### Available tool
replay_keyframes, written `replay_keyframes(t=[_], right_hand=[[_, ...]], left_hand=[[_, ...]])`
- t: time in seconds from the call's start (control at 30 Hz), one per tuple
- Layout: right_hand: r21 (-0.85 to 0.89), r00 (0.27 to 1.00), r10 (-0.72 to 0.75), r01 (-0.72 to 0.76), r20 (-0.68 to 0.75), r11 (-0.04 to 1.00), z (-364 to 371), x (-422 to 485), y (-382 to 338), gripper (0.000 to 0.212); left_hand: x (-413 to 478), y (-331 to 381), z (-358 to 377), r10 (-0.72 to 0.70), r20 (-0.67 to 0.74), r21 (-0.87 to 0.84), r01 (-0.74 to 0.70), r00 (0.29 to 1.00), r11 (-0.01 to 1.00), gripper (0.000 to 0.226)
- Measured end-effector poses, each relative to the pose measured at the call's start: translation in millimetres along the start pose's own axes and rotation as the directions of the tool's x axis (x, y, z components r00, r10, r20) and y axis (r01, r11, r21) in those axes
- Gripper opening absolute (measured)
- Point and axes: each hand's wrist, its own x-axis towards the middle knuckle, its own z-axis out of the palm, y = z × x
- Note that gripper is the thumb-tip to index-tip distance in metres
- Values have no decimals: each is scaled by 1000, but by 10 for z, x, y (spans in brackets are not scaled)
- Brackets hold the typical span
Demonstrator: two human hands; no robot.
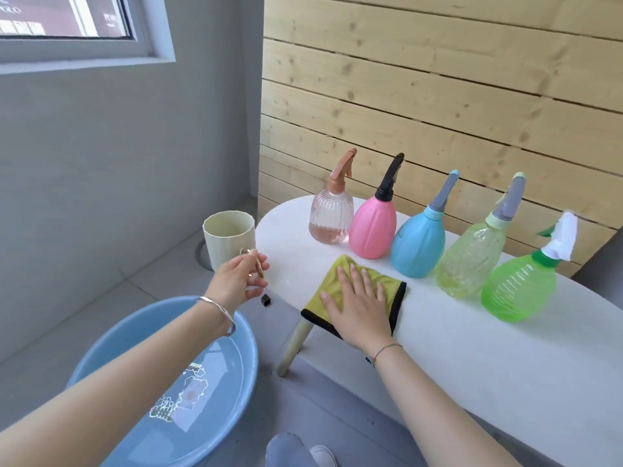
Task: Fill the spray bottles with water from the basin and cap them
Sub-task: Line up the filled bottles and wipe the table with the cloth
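1. Nearest the lens: the L forearm crosses above the blue basin (141, 318), which sits on the floor at bottom left with water (229, 358) in it and a cartoon print showing on its bottom. A silver bangle (219, 308) is on that wrist.
2. The left hand (236, 281) has its fingers curled round the gold-coloured handle of a cream cup (229, 237). The cup is upright, in the air just off the left end of the white bench (472, 332) (can't tell if there's anything inside it).
3. The right hand (357, 305) lies flat on a yellow cloth (332, 274) w/ black edging, fingers straight and a bit spread, gripping nothing. The cloth is on the bench's front edge and its near corner hangs over. A thin string bracelet (387, 348) is on the R wrist.
4. Five spray bottles stand upright in a row along the back of the bench, just beside one another, every one w/ its spray head on. L to R:
   - clear pink bottle (328, 217), liquid visible in it, tan head
   - pink bottle (372, 230), black head
   - blue bottle (418, 247), grey head
   - clear yellowish bottle (470, 261), grey head
   - green bottle (519, 291), white head
5. A small black piece (266, 299) lies below the cup, near the bench's left end.
6. A wooden leg (295, 345) slants down under the bench; a plank wall (438, 79) is behind the bottles, a window (67, 21) at top left.
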Motion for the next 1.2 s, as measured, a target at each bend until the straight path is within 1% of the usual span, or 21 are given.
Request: replay_keyframes(t=[0.17,0.33,0.63,0.77,0.87,0.93,1.03,1.2], right_hand=[[-10,998,-54,55,10,998,81,131,-367,66],[-3,996,-85,85,22,996,141,381,-736,65],[17,992,-114,113,50,993,275,1060,-1250,61],[31,994,-92,90,58,995,292,1404,-1333,57],[88,996,-67,61,62,994,295,1674,-1368,52],[96,996,-60,53,63,994,312,1738,-1361,51],[54,995,-91,89,45,995,321,1658,-1330,54],[54,982,-186,184,22,981,286,1251,-1163,55]], left_hand=[[58,-72,-312,-28,-16,-12,28,999,1000,28],[158,-130,-586,-49,-3,4,49,999,999,26],[482,-76,-1009,-29,-16,47,29,999,998,27],[583,-54,-1043,-29,-16,18,29,999,999,26],[645,-34,-1052,-24,-20,3,24,1000,1000,26],[641,-34,-1043,-24,-16,-7,24,1000,1000,25],[601,-2,-999,-17,-6,-29,16,1000,999,26],[523,141,-859,13,7,-34,-13,1000,999,28]])
